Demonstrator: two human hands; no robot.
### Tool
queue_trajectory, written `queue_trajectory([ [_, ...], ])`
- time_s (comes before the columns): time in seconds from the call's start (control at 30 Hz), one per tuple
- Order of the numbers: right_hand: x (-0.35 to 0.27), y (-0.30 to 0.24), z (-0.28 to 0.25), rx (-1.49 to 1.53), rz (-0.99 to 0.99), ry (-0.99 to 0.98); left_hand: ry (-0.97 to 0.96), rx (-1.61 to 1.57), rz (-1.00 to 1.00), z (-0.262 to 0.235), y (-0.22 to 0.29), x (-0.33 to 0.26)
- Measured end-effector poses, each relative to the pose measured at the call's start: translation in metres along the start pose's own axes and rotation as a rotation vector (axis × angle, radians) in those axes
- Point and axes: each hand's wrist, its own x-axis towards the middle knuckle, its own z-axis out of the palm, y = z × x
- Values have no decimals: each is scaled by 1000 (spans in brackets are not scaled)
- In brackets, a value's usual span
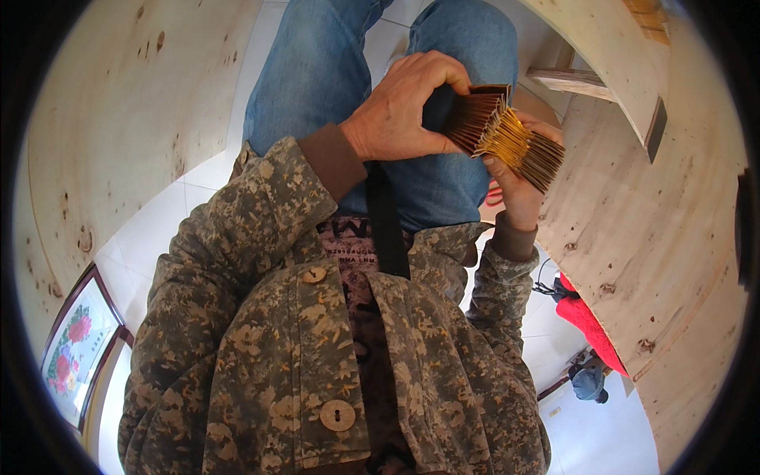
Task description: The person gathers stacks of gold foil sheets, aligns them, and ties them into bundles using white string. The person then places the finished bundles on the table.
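Observation:
Over my knees I hold a thick bundle of thin, flat strips or sheets (500,131), dark brown at the left end and gold-yellow toward the middle and right. Its edges fan out slightly; the exact kind of the pieces cannot be made out. My left hand (412,103) curves round the left end, fingers over the top and thumb below. My right hand (514,186) grips the right part from below and behind, with the thumb on the near side. Part of that hand is hidden by the bundle.
Plywood surfaces rise at the left (142,87) and right (625,237). A wooden ledge (574,81) juts out at the upper right. Red cloth (586,324) lies beside the right plywood. A framed flower picture (79,344) stands lower left, and a blue-grey object (588,381) shows lower right.

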Motion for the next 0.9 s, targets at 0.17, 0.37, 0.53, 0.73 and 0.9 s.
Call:
queue_trajectory([
  [0.17,0,0,0,8,9,8,-1,9,7,0,-2,-1],
  [0.37,0,0,-1,-11,17,20,3,20,-1,0,-1,0],
  [0.53,-1,-1,-1,20,49,36,25,-20,-38,0,5,-1],
  [0.73,-1,0,-1,-26,28,19,-10,68,10,-1,4,1],
  [0.9,-1,1,-1,-10,31,24,-13,68,6,0,2,1],
])
